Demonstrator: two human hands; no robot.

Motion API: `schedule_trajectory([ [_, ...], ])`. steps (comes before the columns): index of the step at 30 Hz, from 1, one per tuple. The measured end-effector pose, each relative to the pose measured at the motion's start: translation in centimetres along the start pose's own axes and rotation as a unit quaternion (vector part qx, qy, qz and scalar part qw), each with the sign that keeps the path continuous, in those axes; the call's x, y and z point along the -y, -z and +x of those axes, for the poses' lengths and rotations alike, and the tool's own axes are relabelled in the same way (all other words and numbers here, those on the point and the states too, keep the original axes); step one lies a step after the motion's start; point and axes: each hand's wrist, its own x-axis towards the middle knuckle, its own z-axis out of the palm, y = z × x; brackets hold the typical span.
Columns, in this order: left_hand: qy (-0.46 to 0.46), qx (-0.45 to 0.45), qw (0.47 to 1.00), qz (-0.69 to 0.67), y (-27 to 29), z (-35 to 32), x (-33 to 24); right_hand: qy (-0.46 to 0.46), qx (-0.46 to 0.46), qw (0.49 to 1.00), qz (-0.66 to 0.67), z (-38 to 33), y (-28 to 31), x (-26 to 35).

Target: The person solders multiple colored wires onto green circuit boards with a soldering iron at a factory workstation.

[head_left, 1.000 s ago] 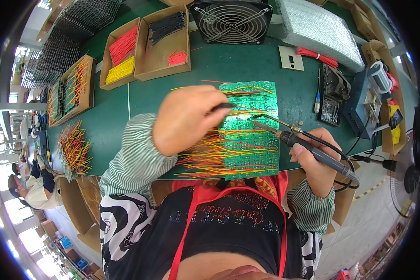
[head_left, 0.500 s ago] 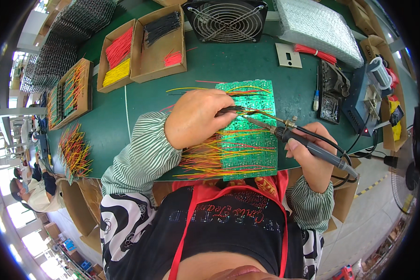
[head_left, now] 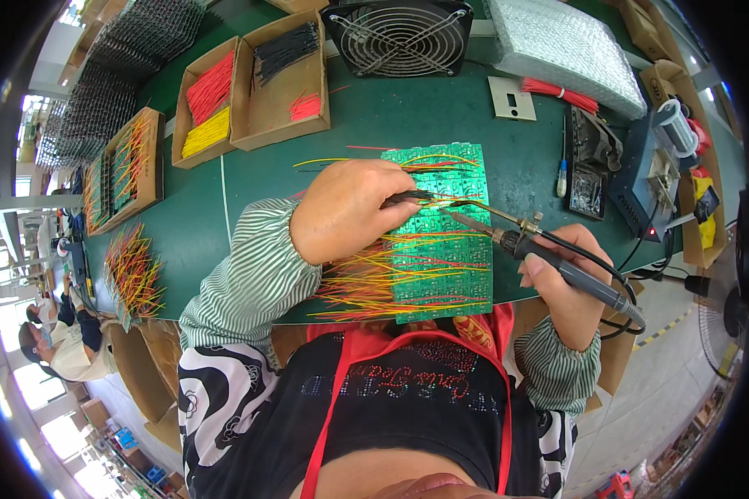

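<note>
A green circuit board panel (head_left: 443, 293) lies before me with red, yellow and black wires fixed in rows, their loose ends trailing left. Pinched in my left hand (head_left: 347, 209) is a bundle of black wires (head_left: 404, 198), whose ends reach over the board's upper half. My right hand (head_left: 567, 279) grips a soldering iron (head_left: 570, 272) like a pen. Its tip points left, just over the board and close to the wire ends. Along the iron runs a thin solder feed tube (head_left: 503, 214), ending near the same spot. My left fingertips are partly hidden behind the hand.
Cardboard boxes of red and yellow wires (head_left: 177, 141) and black wires (head_left: 243, 133) stand at the back left. Wired boards (head_left: 133, 270) lie at left. A fan (head_left: 398, 41) stands behind; a blue soldering station (head_left: 637, 187) and a screwdriver (head_left: 562, 179) are at right.
My right hand has shifted slightly right, and the iron's tip has drawn a little away from the wire ends. My left hand stays almost in place, still pinching the black wires.
</note>
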Motion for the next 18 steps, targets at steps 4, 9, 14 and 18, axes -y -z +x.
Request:
schedule_trajectory([
  [4, -0.036, -0.043, 0.998, 0.010, 0.8, -0.2, 0.3, -0.001, -0.006, 1.000, -0.002, -0.2, 0.3, 0.2],
  [9, 0.048, -0.230, 0.959, 0.159, 2.4, -0.1, -0.5, -0.017, -0.025, 0.999, -0.013, -0.5, 0.7, 0.2],
  [14, -0.042, -0.061, 0.997, 0.040, -0.6, 0.8, -2.1, -0.003, -0.042, 0.999, -0.014, -0.5, 0.8, 0.3],
  [18, -0.025, -0.026, 0.999, 0.038, -1.4, 1.3, -1.8, -0.010, -0.043, 0.999, -0.003, -0.4, 0.7, 0.2],
])
